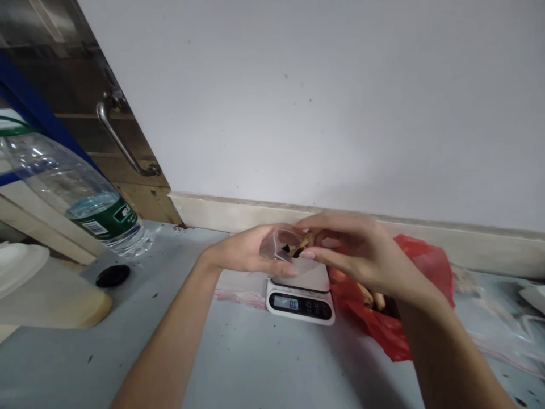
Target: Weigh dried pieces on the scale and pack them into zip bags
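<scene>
Over a white digital scale [300,301] whose display reads 0.0, my left hand [251,250] is closed on a small clear plastic bag [276,241], holding its mouth apart. Something dark shows inside the bag. Between the fingertips of my right hand [353,250] is a brown, wrinkled piece [305,243] with a dark end, at the bag's mouth; its exact kind is unclear. Under my right forearm lies an open red plastic bag [383,335] holding several tan-brown pieces [377,300], partly hidden by the arm.
Flat clear bags with a red strip [240,296] lie left of the scale. A large water bottle [110,216], a black lid [113,275] and a pale plastic container [55,289] stand on the left. More clear bags [498,318] lie right. A white wall [319,113] rises behind.
</scene>
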Demonstrator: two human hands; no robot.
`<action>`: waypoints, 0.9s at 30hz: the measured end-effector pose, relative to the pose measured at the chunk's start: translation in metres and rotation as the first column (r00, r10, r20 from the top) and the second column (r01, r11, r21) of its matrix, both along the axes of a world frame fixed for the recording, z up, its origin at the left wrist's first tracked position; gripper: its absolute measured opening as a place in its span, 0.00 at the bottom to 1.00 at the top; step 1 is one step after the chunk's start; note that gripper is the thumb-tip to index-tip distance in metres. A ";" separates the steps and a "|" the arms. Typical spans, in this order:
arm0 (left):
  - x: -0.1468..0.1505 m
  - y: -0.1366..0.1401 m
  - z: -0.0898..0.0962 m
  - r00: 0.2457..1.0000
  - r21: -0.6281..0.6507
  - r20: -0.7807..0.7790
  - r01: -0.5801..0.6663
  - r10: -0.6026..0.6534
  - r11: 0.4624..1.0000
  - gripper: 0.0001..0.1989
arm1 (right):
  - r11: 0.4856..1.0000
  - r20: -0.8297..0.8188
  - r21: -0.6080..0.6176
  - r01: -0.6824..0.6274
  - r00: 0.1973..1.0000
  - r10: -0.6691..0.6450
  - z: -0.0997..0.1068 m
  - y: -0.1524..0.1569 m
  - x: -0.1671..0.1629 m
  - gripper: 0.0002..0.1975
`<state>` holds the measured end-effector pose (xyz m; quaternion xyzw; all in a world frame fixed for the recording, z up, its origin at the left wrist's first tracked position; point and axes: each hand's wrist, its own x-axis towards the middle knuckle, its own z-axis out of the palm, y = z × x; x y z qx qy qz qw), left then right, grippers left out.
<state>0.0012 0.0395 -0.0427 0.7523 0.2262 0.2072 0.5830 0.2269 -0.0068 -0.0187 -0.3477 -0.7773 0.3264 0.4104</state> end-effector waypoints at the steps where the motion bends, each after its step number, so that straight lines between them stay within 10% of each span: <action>1: -0.001 0.000 0.001 1.000 0.009 0.010 -0.007 0.006 1.000 0.32 | 1.000 -0.057 -0.004 0.024 0.998 -0.024 0.000 -0.002 -0.001 0.12; 8: -0.013 -0.001 0.004 0.986 -0.099 0.144 -0.066 0.080 0.993 0.38 | 0.968 0.118 0.242 0.062 0.989 -0.093 0.005 -0.002 0.011 0.09; 15: -0.006 -0.007 0.018 0.980 0.010 -0.013 -0.200 0.201 0.980 0.35 | 0.977 0.014 0.203 0.068 0.997 -0.073 0.007 -0.003 0.011 0.06; 27: 0.006 -0.020 0.041 0.824 0.379 0.086 -0.547 0.561 0.746 0.10 | 0.993 -0.088 -0.003 0.116 0.989 -0.116 0.013 0.000 0.030 0.17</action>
